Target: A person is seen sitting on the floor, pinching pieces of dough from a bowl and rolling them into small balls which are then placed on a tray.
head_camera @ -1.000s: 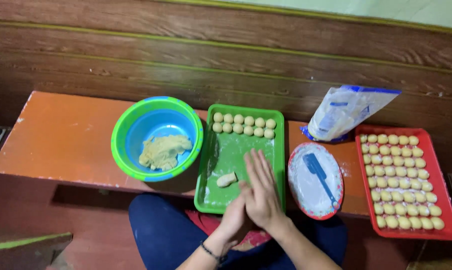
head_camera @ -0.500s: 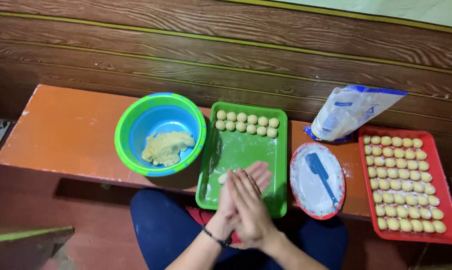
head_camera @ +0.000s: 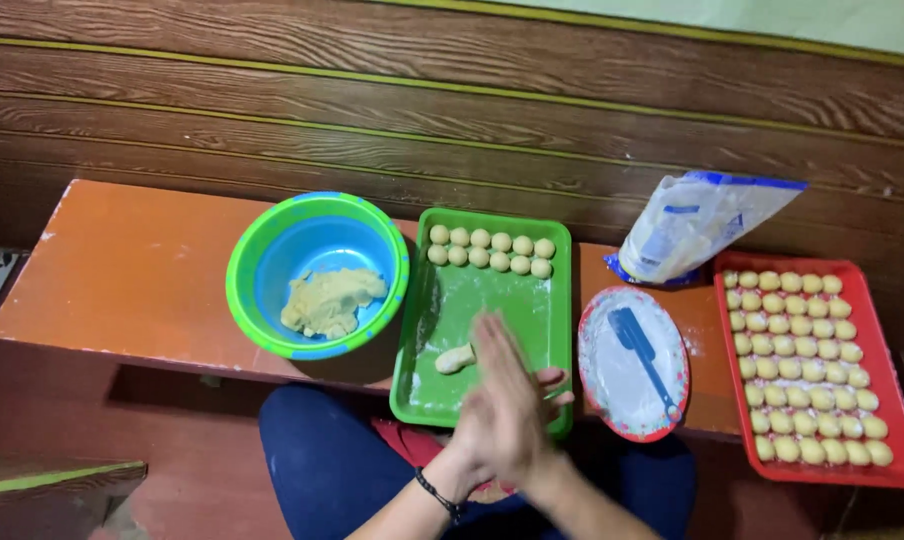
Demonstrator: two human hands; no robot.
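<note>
My right hand (head_camera: 497, 375) lies flat on my left hand (head_camera: 555, 383), palm to palm, above the near edge of a green tray (head_camera: 557, 300). Motion blurs both hands, and whatever lies between the palms is hidden. A black band circles my left wrist. A short dough log (head_camera: 455, 358) rests on the floured tray just left of my hands. Two rows of small dough balls (head_camera: 490, 250) line the tray's far end.
On the orange bench (head_camera: 122, 270) stand a green and blue bowl (head_camera: 247, 300) with a dough lump (head_camera: 330, 300), a floured plate (head_camera: 597, 385) with a blue spatula (head_camera: 640, 350), a flour bag (head_camera: 697, 225) and a red tray (head_camera: 897, 400) with several dough balls. A wooden wall rises behind.
My pressed hands have slid back and forth over the tray's near end. The dough log, hidden half a second ago, shows again on the tray.
</note>
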